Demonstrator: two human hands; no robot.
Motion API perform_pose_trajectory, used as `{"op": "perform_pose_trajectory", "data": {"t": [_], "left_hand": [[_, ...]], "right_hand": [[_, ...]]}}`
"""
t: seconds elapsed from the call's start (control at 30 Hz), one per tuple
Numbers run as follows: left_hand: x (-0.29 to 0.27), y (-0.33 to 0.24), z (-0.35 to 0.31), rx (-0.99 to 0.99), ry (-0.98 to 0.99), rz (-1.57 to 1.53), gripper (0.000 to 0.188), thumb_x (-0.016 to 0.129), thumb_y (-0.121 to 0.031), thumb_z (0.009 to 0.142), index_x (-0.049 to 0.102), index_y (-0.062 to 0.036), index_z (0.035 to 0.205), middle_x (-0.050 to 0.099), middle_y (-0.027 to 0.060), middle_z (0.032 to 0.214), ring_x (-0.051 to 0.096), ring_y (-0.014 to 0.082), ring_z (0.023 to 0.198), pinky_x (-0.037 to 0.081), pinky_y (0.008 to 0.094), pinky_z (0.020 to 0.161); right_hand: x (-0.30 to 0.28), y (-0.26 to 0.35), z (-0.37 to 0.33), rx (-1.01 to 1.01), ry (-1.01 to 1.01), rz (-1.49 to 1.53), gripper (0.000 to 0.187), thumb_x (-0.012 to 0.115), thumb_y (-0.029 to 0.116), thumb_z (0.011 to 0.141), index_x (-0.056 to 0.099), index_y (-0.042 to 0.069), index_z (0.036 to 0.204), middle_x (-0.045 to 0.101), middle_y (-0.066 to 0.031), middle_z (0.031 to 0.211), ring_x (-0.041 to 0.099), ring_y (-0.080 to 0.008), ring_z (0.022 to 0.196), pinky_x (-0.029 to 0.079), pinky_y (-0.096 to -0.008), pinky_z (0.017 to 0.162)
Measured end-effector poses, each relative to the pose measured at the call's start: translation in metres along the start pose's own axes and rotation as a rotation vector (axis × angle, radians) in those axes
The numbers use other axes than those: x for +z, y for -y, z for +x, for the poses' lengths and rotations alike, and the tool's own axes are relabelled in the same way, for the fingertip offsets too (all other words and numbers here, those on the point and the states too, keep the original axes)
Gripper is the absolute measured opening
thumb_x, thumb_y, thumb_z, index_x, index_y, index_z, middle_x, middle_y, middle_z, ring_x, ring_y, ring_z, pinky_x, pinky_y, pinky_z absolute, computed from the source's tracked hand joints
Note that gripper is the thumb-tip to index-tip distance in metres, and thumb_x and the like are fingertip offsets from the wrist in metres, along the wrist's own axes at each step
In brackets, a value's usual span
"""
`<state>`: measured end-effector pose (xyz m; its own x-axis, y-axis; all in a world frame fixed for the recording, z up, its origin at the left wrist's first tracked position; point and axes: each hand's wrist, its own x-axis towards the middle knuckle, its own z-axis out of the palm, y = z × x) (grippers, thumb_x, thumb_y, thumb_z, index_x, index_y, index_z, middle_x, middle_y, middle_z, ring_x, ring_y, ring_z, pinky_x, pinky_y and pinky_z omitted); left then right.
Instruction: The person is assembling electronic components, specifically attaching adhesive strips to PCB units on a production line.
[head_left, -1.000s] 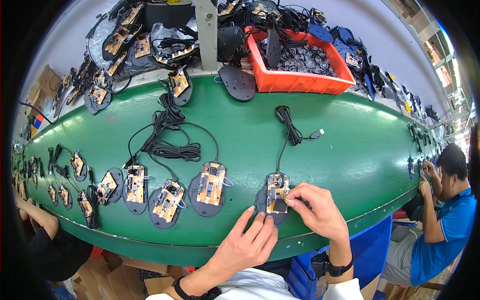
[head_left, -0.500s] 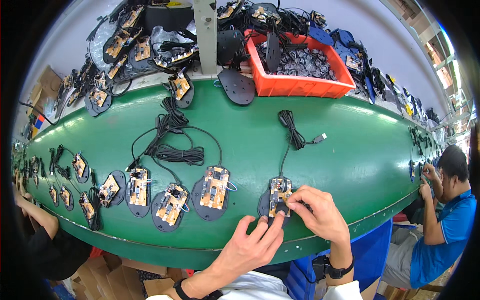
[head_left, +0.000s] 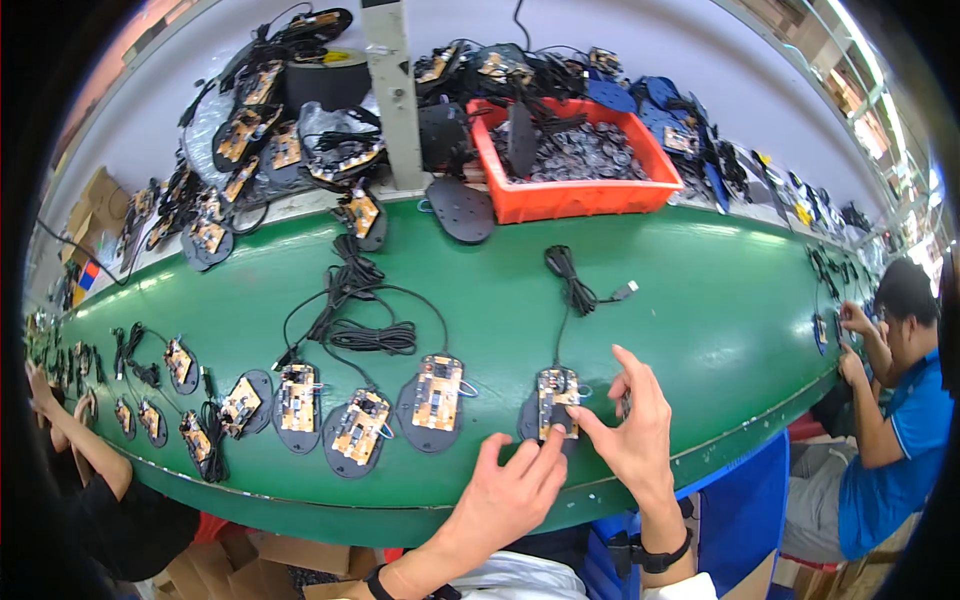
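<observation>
Well, your left hand (head_left: 510,488) lay unclenched, grasping nothing, a fingertip on the near end of the circuit board (head_left: 555,395); your right hand (head_left: 638,437) had thumb and forefinger spread, the thumb at the board's right edge, though whether its curled fingers held the small dark piece (head_left: 627,404) there, I couldn't tell. An uneven push could have skewed the board on its black base plate (head_left: 529,421), on the tabletop (head_left: 700,310) before you. Its long axis ran near to far, the wired end pointing away toward the coiled cable (head_left: 568,275).
</observation>
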<state>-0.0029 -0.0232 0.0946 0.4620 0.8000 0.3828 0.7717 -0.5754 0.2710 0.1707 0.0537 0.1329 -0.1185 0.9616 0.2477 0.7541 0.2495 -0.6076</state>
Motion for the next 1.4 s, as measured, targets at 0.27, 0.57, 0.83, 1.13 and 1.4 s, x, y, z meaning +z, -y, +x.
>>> {"op": "perform_pose_trajectory", "data": {"t": [0.27, 0.57, 0.83, 1.13, 1.4], "left_hand": [[-0.010, 0.005, 0.019, -0.001, 0.049, 0.039, 0.032, 0.076, -0.027, 0.085, 0.064, -0.0061, 0.105, 0.062, 0.0124, 0.133, 0.058, 0.0213, 0.098, 0.046, 0.0441, 0.091], [-0.013, 0.000, 0.024, -0.019, 0.108, 0.051, 0.031, 0.075, -0.030, 0.086, 0.064, -0.0054, 0.103, 0.060, 0.0119, 0.135, 0.056, 0.0238, 0.099, 0.045, 0.0424, 0.084], [-0.008, 0.005, 0.019, 0.066, 0.070, 0.019, 0.031, 0.070, -0.030, 0.090, 0.065, -0.0047, 0.107, 0.056, 0.0145, 0.141, 0.054, 0.0256, 0.105, 0.046, 0.0447, 0.089], [-0.007, 0.004, 0.019, 0.013, 0.120, 0.014, 0.031, 0.068, -0.029, 0.092, 0.063, -0.0054, 0.112, 0.053, 0.0147, 0.144, 0.054, 0.0281, 0.111, 0.045, 0.0488, 0.094], [-0.063, 0.041, -0.034, -0.162, -0.024, -0.046, 0.047, 0.072, -0.030, 0.090, 0.059, -0.0043, 0.127, 0.050, 0.0183, 0.148, 0.048, 0.0339, 0.134, 0.040, 0.0513, 0.107]], "right_hand": [[-0.001, 0.001, -0.023, 0.053, 0.063, 0.054, 0.037, 0.081, 0.008, 0.078, 0.069, 0.005, 0.112, 0.056, -0.0078, 0.083, 0.055, -0.0202, 0.063, 0.046, -0.0353, 0.056], [0.006, 0.001, -0.021, 0.115, -0.007, 0.032, 0.030, 0.079, 0.008, 0.080, 0.068, 0.003, 0.107, 0.057, -0.0075, 0.081, 0.054, -0.0188, 0.060, 0.046, -0.0354, 0.054], [-0.011, -0.031, -0.016, 0.330, 0.099, 0.714, 0.030, 0.066, 0.001, 0.094, 0.061, 0.001, 0.124, 0.065, -0.0079, 0.103, 0.058, -0.0134, 0.077, 0.050, -0.0296, 0.065], [-0.017, -0.010, -0.006, 0.503, 0.145, 1.050, 0.028, 0.052, 0.022, 0.110, 0.058, 0.001, 0.127, 0.067, -0.0082, 0.088, 0.052, -0.0097, 0.060, 0.039, -0.0231, 0.051], [-0.009, 0.005, -0.004, 0.454, 0.284, 0.951, 0.022, 0.055, 0.018, 0.108, 0.062, 0.000, 0.120, 0.062, -0.0026, 0.090, 0.052, -0.0084, 0.065, 0.038, -0.0235, 0.052]]}}
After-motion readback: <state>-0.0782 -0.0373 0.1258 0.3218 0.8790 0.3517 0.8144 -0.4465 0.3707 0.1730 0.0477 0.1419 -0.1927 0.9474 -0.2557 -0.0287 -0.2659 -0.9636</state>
